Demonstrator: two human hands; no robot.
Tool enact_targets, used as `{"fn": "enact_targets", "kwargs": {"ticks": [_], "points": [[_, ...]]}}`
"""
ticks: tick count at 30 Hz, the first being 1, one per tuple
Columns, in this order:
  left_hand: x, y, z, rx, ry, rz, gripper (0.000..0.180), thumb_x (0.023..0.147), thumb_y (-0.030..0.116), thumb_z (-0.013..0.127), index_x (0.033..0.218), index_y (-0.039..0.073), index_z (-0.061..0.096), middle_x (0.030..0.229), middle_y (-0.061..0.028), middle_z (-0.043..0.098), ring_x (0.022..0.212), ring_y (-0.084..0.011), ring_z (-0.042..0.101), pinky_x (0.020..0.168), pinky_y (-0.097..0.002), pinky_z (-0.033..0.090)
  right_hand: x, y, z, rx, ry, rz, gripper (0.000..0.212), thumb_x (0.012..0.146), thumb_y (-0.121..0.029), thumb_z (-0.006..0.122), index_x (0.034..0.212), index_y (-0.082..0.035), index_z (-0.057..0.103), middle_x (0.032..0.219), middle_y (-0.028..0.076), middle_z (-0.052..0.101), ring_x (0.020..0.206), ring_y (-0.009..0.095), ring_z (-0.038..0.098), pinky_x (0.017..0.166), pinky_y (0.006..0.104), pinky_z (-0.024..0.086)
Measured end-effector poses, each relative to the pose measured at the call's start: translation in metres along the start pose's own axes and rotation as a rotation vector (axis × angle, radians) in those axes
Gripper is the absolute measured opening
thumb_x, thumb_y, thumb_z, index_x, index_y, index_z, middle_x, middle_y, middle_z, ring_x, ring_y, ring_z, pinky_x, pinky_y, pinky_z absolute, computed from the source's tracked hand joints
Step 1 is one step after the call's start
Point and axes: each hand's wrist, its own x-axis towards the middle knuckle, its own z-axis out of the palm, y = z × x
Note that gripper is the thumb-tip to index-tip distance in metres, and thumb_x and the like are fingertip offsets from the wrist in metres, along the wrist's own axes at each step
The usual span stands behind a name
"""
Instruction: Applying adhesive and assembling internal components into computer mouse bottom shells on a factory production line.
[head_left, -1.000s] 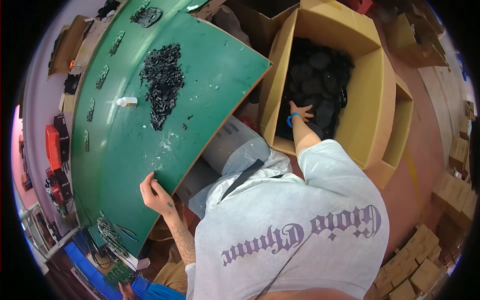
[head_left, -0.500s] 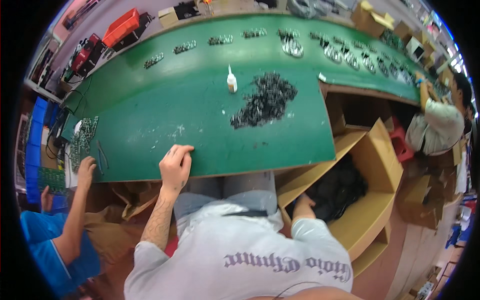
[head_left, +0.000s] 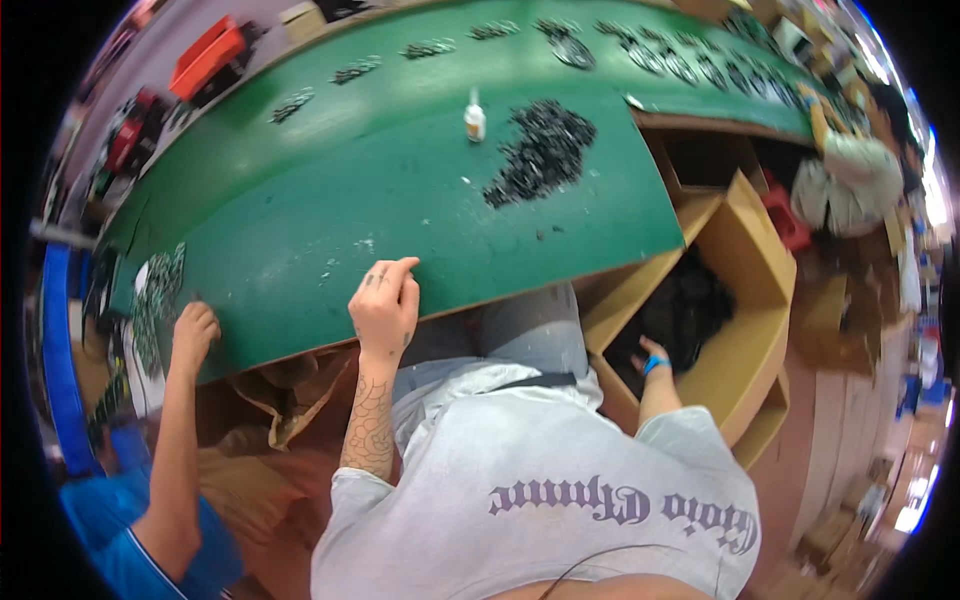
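Black parts (head_left: 698, 308) lie just beside the right hand (head_left: 650, 355)

This is an electronics assembly workshop: a long green-topped workbench (head_left: 290, 215) carries a spaced row of small circuit boards (head_left: 429, 48), a heap of small black pieces (head_left: 545, 150) and a white nozzle bottle (head_left: 475, 123). An open cardboard carton (head_left: 742, 245) holding black parts (head_left: 700, 300) stands beside it, and two co-workers, one in blue (head_left: 110, 512), one in pale clothing (head_left: 858, 172), share the bench.
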Motion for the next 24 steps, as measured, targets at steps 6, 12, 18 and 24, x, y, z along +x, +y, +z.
{"fn": "enact_targets", "kwargs": {"ticks": [6,12,18,24], "points": [[-0.004,0.0,-0.002,-0.273,-0.048,-0.032,0.017,0.085,0.0,0.058,0.097,0.004,0.068,0.081,-0.0084,0.065,0.075,-0.0206,0.064,0.064,-0.0299,0.05,-0.151,-0.079,0.002,0.222,-0.018,-0.525,0.054,0.081,-0.011,0.073,0.129,-0.014,0.05,0.124,0.008,0.057,0.113,0.029,0.055,0.088,0.0487,0.051],[0.014,0.056,-0.007,-0.978,-0.321,-0.319,0.034,0.092,0.009,0.055,0.125,0.004,0.057,0.103,-0.0059,0.066,0.094,-0.0137,0.062,0.079,-0.0268,0.049,-0.307,-0.139,0.089,0.201,-0.541,-0.834,0.069,0.078,0.006,0.066,0.14,-0.003,0.036,0.128,0.014,0.055,0.113,0.028,0.058,0.097,0.0412,0.048],[0.069,0.06,0.037,-1.238,-0.405,-0.394,0.069,0.088,0.024,0.069,0.143,-0.001,0.034,0.117,-0.014,0.061,0.104,-0.0188,0.06,0.085,-0.0317,0.05,-0.35,-0.139,0.263,-0.124,-1.142,-0.468,0.085,0.069,0.009,0.073,0.144,-0.001,0.033,0.128,0.012,0.055,0.114,0.023,0.058,0.097,0.0354,0.048],[0.083,-0.016,0.005,-1.161,0.137,-0.647,0.033,0.087,0.01,0.07,0.115,-0.002,0.057,0.099,-0.0049,0.066,0.086,-0.0104,0.062,0.071,-0.0247,0.049,-0.338,-0.13,0.365,-0.313,-1.414,-0.161,0.085,0.072,0.007,0.074,0.146,-0.003,0.033,0.125,0.011,0.058,0.111,0.02,0.059,0.096,0.0347,0.049]]}}
